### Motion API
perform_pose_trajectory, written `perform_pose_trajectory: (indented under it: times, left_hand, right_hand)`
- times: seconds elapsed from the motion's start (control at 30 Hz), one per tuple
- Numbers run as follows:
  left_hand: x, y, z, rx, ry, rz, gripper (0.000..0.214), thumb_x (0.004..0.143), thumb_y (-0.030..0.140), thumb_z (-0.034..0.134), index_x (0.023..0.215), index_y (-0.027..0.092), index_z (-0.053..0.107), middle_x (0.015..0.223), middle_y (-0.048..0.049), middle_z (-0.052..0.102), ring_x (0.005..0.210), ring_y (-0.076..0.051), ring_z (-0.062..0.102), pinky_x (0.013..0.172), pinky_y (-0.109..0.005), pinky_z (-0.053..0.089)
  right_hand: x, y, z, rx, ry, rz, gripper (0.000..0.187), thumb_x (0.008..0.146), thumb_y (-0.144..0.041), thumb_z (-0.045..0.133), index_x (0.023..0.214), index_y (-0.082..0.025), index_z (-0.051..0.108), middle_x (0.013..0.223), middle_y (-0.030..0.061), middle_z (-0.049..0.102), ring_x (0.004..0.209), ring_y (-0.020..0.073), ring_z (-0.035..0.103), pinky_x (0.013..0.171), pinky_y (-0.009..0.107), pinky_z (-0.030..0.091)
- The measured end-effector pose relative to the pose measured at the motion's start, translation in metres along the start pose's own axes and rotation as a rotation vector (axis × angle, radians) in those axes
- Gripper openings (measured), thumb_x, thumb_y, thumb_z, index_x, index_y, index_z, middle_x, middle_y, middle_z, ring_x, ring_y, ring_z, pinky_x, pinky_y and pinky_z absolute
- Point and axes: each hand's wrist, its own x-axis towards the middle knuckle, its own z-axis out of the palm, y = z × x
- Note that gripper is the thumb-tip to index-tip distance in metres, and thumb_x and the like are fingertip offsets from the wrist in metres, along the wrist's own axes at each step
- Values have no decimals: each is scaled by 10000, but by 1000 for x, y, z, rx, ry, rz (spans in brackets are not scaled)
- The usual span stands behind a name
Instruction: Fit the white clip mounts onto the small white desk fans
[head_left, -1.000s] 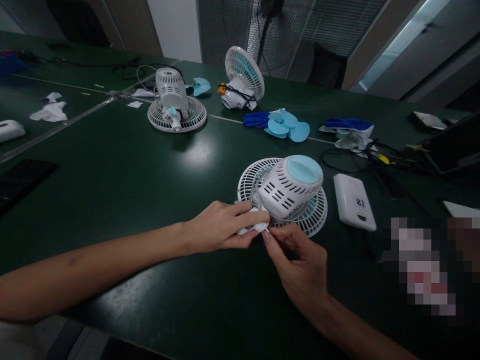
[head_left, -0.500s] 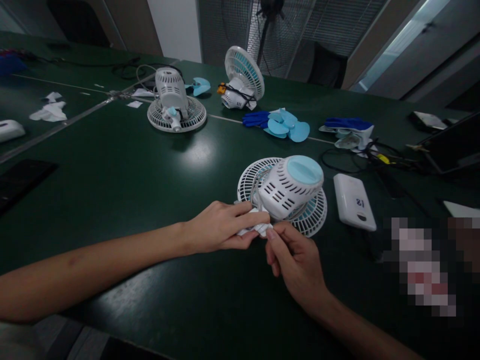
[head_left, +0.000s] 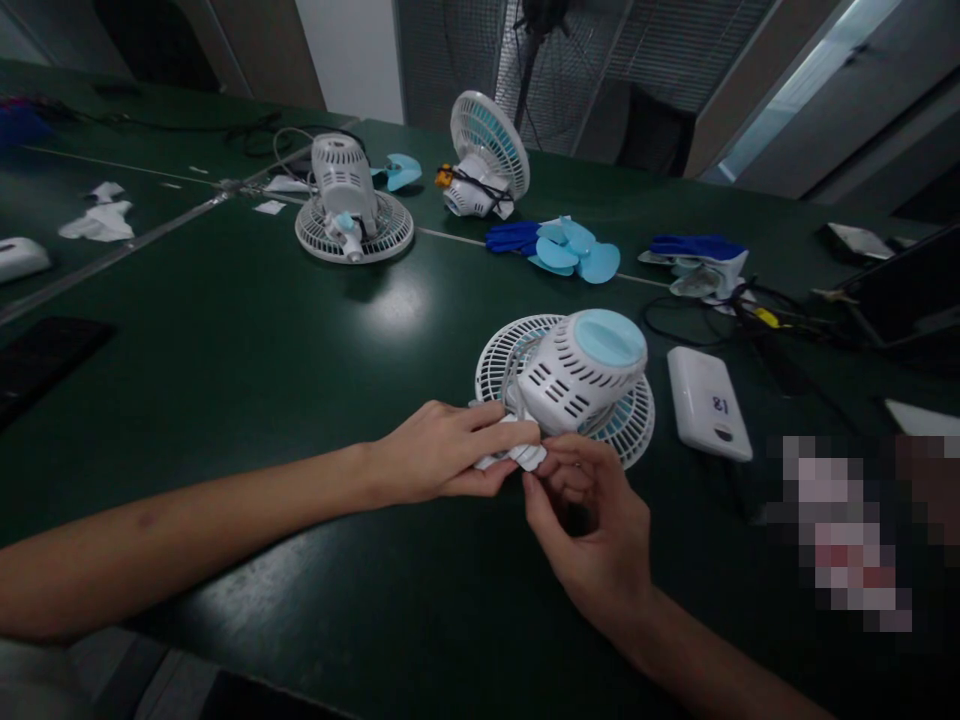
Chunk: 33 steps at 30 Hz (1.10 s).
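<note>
My left hand [head_left: 450, 450] is closed around a small white folded piece [head_left: 529, 456], which could be paper or plastic; the fingers cover much of it. Beside it, my right hand [head_left: 596, 520] has its thumb and forefinger apart. The forefinger tip is at the edge of the white piece, and whether it touches cannot be made out. Just behind both hands lies a small white desk fan [head_left: 577, 380], grille down, its light-blue base cap tilted up. A grey cord [head_left: 514, 370] is looped at the fan's left side.
Behind stand a second fan [head_left: 345, 185] on its grille and a third fan [head_left: 480, 165]. Light-blue fan blades [head_left: 576, 252] lie by blue gloves [head_left: 514, 238]. At right are a white power bank [head_left: 709, 403] and cables [head_left: 787, 320]; at left, a black phone [head_left: 49, 360] and crumpled paper [head_left: 101, 222].
My right thumb and forefinger have parted from their pinch at the white piece's edge, and the thumb has dropped lower. My left hand keeps its place and hold.
</note>
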Motion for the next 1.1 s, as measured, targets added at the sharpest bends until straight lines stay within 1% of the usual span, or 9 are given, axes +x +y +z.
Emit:
perform_pose_trajectory:
  times: [0.07, 0.13, 0.23, 0.4, 0.53, 0.73, 1.1]
  left_hand:
    - [0, 0, 1, -2, 2, 3, 359, 1094, 411, 412, 1407, 248, 481, 1024, -24, 605, 740, -128, 583, 595, -219, 478]
    - [0, 0, 1, 3, 6, 7, 366, 1096, 412, 404, 1413, 243, 477, 1026, -26, 607, 738, -126, 585, 597, -215, 483]
    - [0, 0, 0, 12, 6, 7, 375, 1099, 410, 390, 1416, 232, 483, 1024, -28, 609, 732, -118, 587, 599, -206, 491]
    - [0, 0, 0, 5, 10, 13, 372, 1099, 409, 392, 1411, 231, 488, 1034, -30, 611, 730, -116, 585, 594, -206, 488]
    - [0, -1, 0, -6, 16, 15, 364, 1097, 410, 400, 1410, 241, 479, 1031, -30, 610, 735, -125, 585, 593, -211, 482]
    - [-1, 0, 0, 10, 5, 7, 368, 1092, 399, 400, 1412, 237, 481, 1055, -32, 613, 763, -122, 601, 617, -206, 502]
    - [0, 0, 0, -21, 17, 5, 336, 1090, 386, 422, 1386, 245, 493, 1047, -30, 617, 746, -122, 589, 599, -207, 476]
  right_hand:
    - [0, -1, 1, -42, -2, -19, 300, 886, -161, 677, 1152, -240, 562, 823, -36, 649, 560, 99, 638, 469, 199, 524]
    - [1, -1, 1, -59, 5, -17, 276, 892, -160, 677, 1135, -242, 574, 793, -46, 642, 552, 95, 636, 472, 195, 529]
    - [1, 1, 0, -78, 17, -28, 244, 900, -172, 691, 1117, -242, 602, 796, -42, 649, 576, 100, 649, 503, 207, 550]
    - [1, 0, -2, -107, 44, -53, 225, 896, -153, 708, 1087, -242, 630, 783, -44, 635, 571, 94, 620, 498, 208, 529]
    - [1, 0, -2, -108, 62, -66, 225, 891, -142, 720, 1078, -240, 640, 820, -35, 652, 582, 88, 613, 506, 209, 523]
    - [0, 3, -1, -103, 59, -67, 207, 892, -156, 726, 1066, -242, 654, 867, -15, 684, 615, 106, 637, 518, 228, 541]
    - [1, 3, -3, -87, 32, -61, 172, 910, -185, 722, 1064, -235, 662, 819, -26, 686, 636, 110, 669, 529, 225, 550]
